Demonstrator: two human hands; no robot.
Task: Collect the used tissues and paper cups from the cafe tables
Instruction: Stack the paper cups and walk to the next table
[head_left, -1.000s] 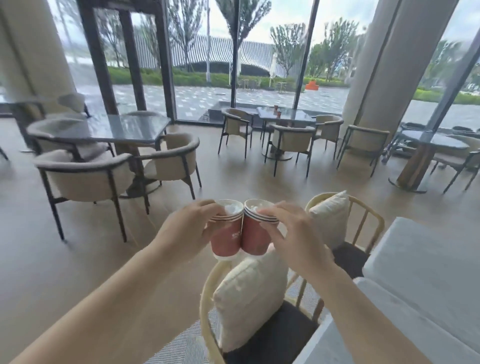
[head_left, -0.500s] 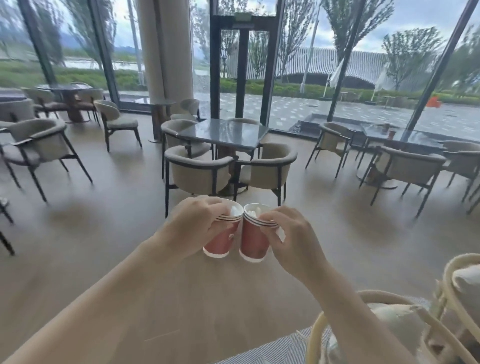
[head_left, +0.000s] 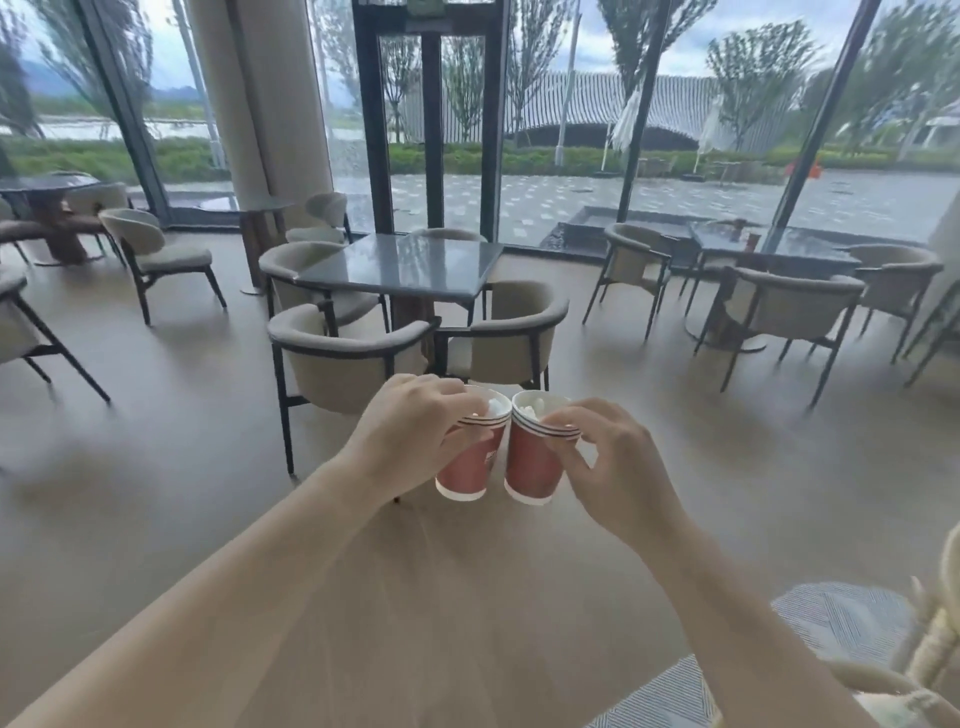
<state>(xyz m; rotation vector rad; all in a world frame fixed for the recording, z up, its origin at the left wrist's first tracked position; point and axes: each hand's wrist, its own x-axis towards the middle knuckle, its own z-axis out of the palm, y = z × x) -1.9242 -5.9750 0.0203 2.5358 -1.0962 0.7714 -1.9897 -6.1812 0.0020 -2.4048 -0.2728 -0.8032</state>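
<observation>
1. Your left hand (head_left: 410, 436) is clamped on the left paper cup (head_left: 471, 467), with fingers curled over its rim and upper wall. Your right hand (head_left: 618, 467) pinches the right paper cup (head_left: 530, 462) at the striped rim band, between thumb and fingertips.
2. Location: you carry the 2 cups in the air in front of you, near upright with a slight lean. Their rims are touching or very nearly so, well above the floor (head_left: 182, 467).
3. Contents: crumpled white paper shows in each open mouth, the left tissue (head_left: 494, 405) and the right tissue (head_left: 535, 409). Whether any liquid remains underneath cannot be seen.
4. Handling, as a judgement: these are thin paper walls, very light and easily dented at mid-height. The rolled rim is the stiffest part, so take hold at or just below it with light pressure only.
5. Risk, as a judgement: the tissues sit loose and weigh next to nothing. A tilt or a quick swing could shed 1 of them, so keep both mouths facing up.
6. Surroundings: the grey table (head_left: 400, 265) stands straight ahead, ringed by padded chairs (head_left: 337, 358). The far table (head_left: 810, 254) by the window on your right bears a small red item (head_left: 753, 240), possibly another cup but too small to confirm.
</observation>
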